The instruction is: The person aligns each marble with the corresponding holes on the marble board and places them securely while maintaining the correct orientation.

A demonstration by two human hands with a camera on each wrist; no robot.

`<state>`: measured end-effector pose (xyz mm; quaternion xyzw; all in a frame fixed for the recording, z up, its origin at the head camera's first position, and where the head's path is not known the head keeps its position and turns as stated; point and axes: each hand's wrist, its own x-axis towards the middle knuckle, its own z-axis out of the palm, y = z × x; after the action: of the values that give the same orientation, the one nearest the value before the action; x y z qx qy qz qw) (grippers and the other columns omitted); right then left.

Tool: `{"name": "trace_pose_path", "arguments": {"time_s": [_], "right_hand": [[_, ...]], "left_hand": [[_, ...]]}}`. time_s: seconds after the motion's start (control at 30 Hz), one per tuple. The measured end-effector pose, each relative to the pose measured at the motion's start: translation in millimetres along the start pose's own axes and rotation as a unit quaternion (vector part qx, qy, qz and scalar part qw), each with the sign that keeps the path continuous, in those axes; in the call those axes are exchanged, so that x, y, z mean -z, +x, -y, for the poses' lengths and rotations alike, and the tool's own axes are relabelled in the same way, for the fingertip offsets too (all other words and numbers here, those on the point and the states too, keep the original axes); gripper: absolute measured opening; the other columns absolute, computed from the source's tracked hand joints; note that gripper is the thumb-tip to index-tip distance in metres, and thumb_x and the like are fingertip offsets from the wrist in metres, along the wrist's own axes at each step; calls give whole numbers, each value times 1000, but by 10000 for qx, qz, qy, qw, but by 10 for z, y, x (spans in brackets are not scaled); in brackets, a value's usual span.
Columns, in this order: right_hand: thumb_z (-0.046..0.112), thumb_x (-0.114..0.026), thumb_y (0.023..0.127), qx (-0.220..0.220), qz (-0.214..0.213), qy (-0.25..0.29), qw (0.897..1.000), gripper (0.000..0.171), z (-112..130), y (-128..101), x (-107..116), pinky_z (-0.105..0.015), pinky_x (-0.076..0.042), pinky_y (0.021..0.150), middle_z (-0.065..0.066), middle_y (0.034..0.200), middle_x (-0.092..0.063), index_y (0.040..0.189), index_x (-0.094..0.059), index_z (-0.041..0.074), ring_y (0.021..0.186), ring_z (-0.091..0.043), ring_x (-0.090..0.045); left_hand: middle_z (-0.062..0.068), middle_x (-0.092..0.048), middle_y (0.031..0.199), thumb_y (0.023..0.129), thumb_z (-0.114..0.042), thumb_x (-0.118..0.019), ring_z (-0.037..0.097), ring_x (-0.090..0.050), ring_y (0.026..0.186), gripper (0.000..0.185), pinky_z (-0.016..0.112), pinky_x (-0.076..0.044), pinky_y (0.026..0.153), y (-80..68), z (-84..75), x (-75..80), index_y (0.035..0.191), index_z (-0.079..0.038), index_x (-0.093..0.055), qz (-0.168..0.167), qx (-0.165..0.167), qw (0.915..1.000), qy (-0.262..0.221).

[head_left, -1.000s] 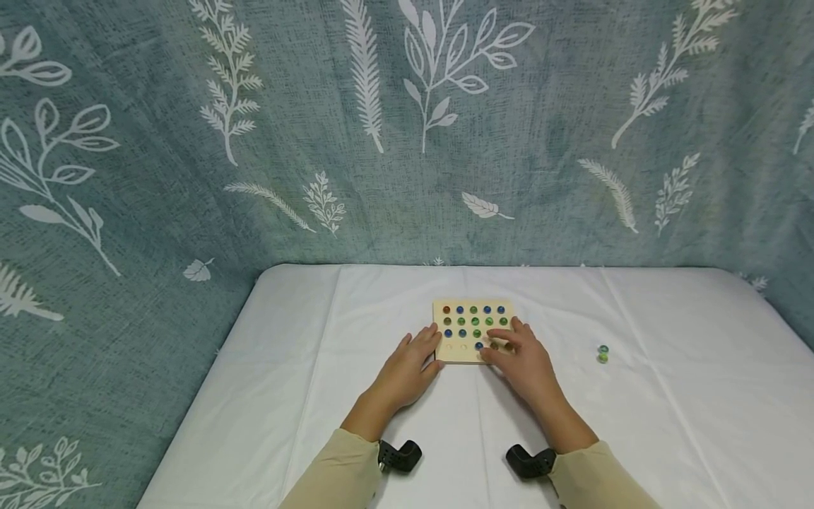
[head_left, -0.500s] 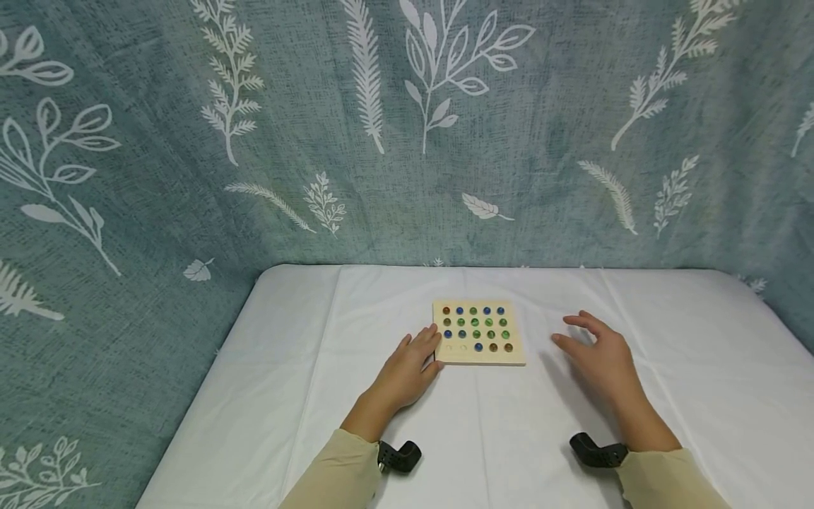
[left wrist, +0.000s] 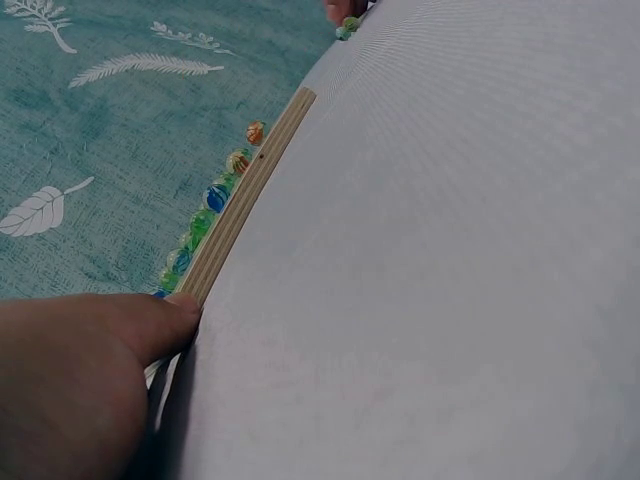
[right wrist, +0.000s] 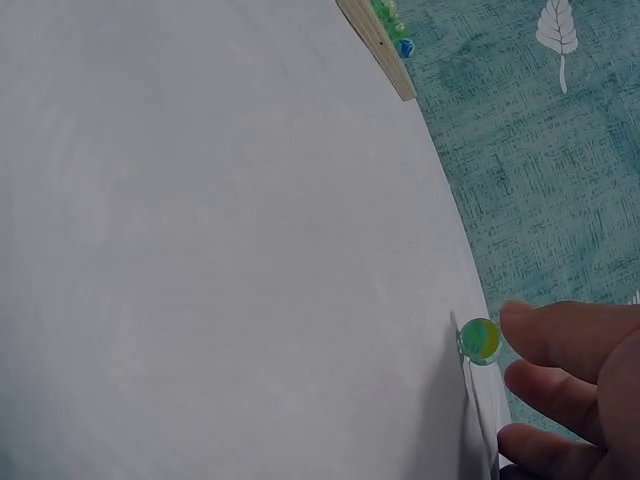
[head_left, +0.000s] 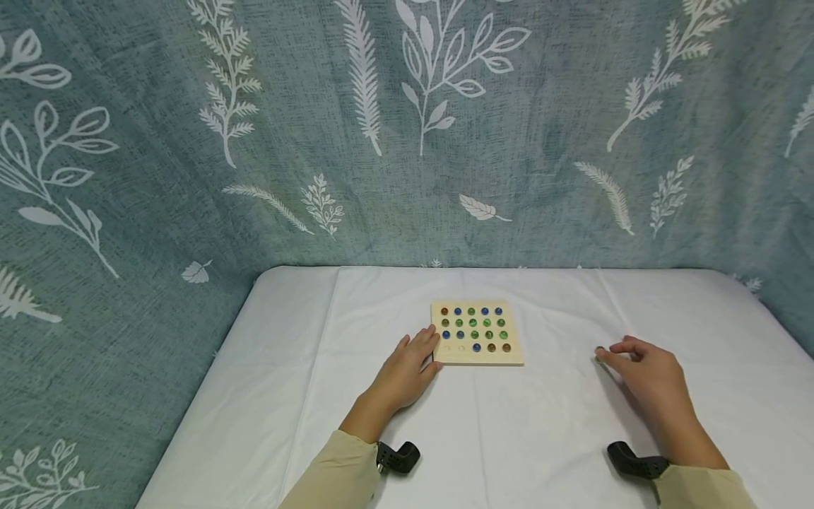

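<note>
A pale wooden board (head_left: 480,360) lies on the white cloth, with rows of blue, green and brownish glass marbles (head_left: 473,323) in its hollows. Two hollows at its near left hold no marble. My left hand (head_left: 407,371) rests along the board's left edge, thumb and fingers touching it. Far to the right, my right hand (head_left: 655,382) has its thumb and bent fingers close to loose marbles. One green-yellow marble (right wrist: 480,341) shows just beyond the thumb in the right wrist view; no grip on it is visible. Another marble (left wrist: 351,23) appears beside it in the left wrist view.
White cloth (head_left: 547,424) covers the table. A teal curtain with leaf prints (head_left: 540,141) hangs behind and at the left. Each wrist carries a black camera mount (head_left: 400,458).
My right hand has left the board and moved right to the loose marbles. A green marble now fills the third row's fourth hollow, uncovered as the hand left. My left hand stays put.
</note>
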<state>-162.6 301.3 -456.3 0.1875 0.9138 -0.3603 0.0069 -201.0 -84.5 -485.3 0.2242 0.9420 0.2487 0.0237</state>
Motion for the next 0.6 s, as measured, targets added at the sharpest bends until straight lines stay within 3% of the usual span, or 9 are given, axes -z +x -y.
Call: {"name": "trace_pose_path", "arguments": {"time_s": [0.37,0.6], "right_hand": [[52,-63,92,346,-279,-368,9983,55,-1,-17,-53,-65,-42,98,-30,148,-41,103,-69,-2,128,-55,-42],[47,-63,93,268,-193,-435,9985,54,8,-13,-66,-68,-37,103,-30,151,-36,106,-69,-5,132,-57,-35]], "left_hand": [[1,-30,160,101,-30,-56,15,-27,149,59,38,-17,126,3,9,-12,152,-8,-37,-10,-33,10000,32],[0,-30,161,101,-31,-55,14,-27,149,58,38,-16,126,-1,15,-15,152,-9,-37,-4,-16,10000,-18]]}}
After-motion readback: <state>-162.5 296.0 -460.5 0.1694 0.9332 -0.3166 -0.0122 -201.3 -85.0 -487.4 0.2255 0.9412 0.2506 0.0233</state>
